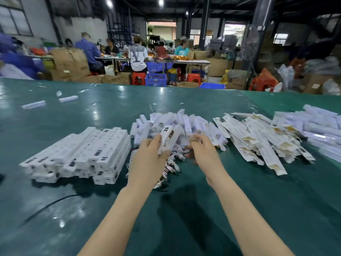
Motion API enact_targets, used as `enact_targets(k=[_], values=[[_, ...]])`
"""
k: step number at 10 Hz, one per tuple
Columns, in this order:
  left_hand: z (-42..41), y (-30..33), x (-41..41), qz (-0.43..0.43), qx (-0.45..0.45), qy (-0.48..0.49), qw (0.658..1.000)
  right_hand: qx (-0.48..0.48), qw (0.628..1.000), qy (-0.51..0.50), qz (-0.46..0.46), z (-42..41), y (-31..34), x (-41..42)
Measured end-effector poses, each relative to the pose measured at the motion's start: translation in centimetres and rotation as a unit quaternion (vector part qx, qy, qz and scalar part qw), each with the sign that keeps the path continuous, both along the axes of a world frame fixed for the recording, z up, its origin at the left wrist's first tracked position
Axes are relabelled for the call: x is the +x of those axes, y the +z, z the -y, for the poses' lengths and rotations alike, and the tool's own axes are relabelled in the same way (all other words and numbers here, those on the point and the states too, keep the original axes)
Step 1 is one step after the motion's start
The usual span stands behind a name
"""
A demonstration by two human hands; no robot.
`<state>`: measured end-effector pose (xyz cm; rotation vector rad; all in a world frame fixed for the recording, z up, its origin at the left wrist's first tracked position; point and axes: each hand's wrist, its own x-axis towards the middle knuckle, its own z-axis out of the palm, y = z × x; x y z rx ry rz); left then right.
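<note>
Left hand (pixel 149 154) tight around a white box (pixel 168 139) — right hand (pixel 201 150) half-curled, contents unclear.

table: green mat (pixel 73 209) (glossy)
ceiling: dark, round lamps (pixel 161 1)
windows (pixel 14 17): left wall
back: work tables (pixel 193 61), red stools (pixel 138 78), cardboard boxes (pixel 72 63)

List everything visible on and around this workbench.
Table: one, green, under everything.
Stacked boxes: many, white, near left.
Loose boxes: heap, white, centre.
Flat cartons: many, white and tan, right of centre.
Small wrapped pieces: pile, white, near centre.
Stray boxes: two, white, far left.
Cable: one, black, near left edge.
Crates: several, blue, floor behind.
Stools: several, red, near crates.
Held box: one, white with dark print, left hand.
Left hand: one, grips this box.
Right hand: one, curled, grasp unclear.
</note>
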<state>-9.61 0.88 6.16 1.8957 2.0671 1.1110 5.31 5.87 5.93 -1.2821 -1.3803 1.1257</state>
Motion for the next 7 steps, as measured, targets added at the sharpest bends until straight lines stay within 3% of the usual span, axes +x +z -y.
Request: enact_targets(k=[3, 4, 5, 7], values=[[-2.1, 6.5, -17.6, -0.115, -0.068, 0.190, 0.973, -0.018, 0.998, 0.049, 0.029, -0.1, 0.1, -1.3], [-3.0, 6.4, -22.6, -0.096, -0.106, 0.245, 0.959, -0.019, 0.997, 0.059, 0.047, 0.0, 0.5, -0.5], [-3.4, 4.2, -25.3, -0.054, -0.176, 0.212, 0.960, -0.027, 0.995, 0.074, 0.062, 0.2, 0.8, 0.4], [-3.4, 2.4, -25.0, 0.017, -0.192, 0.174, 0.966, 0.014, 0.996, 0.041, 0.074, 0.9, 2.4, 2.2]])
